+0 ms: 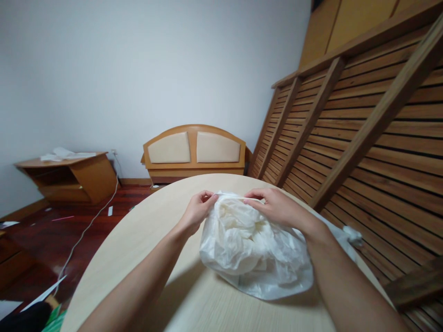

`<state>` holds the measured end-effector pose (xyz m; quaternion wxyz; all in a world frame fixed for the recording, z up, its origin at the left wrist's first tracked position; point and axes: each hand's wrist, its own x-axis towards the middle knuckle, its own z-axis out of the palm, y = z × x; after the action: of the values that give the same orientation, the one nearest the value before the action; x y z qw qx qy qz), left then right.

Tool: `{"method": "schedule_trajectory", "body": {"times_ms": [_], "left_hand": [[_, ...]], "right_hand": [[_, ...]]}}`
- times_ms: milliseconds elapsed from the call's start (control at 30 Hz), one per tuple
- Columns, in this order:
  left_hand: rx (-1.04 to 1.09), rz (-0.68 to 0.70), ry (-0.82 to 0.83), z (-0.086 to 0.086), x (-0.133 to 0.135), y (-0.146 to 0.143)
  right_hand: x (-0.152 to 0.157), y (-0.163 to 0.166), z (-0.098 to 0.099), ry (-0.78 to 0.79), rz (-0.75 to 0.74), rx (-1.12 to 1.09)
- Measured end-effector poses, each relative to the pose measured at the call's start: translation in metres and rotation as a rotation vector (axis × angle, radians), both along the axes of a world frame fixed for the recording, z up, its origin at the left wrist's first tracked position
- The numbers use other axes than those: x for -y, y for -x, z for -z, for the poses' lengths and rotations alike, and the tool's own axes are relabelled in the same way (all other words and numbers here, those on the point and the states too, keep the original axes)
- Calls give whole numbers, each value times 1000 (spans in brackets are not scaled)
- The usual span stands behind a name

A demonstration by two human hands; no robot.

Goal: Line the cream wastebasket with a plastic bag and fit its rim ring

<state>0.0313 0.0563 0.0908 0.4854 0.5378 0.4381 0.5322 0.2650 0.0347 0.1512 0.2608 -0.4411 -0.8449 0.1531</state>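
A white plastic bag (256, 258), crumpled and bulging with whitish stuff inside, lies on the round pale wooden table (145, 230). My left hand (200, 210) pinches the bag's far rim at its left corner. A short way to the right, my right hand (270, 205) grips the same rim between thumb and fingers. The edge between the two hands looks drawn fairly straight. What exactly fills the bag cannot be made out.
More white plastic (349, 235) lies at the table's right edge. Wooden slatted panels (346, 152) lean at the right. Behind the table stands a headboard (194, 166). A low cabinet (90, 180) is at the left, and a white cable (86, 230) runs over the dark red floor.
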Motion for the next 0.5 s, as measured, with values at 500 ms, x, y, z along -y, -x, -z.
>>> {"method": "schedule_trajectory", "body": {"times_ms": [500], "left_hand": [[-145, -78, 13, -6, -14, 27]], "right_hand": [[-3, -6, 4, -40, 66, 3]]}}
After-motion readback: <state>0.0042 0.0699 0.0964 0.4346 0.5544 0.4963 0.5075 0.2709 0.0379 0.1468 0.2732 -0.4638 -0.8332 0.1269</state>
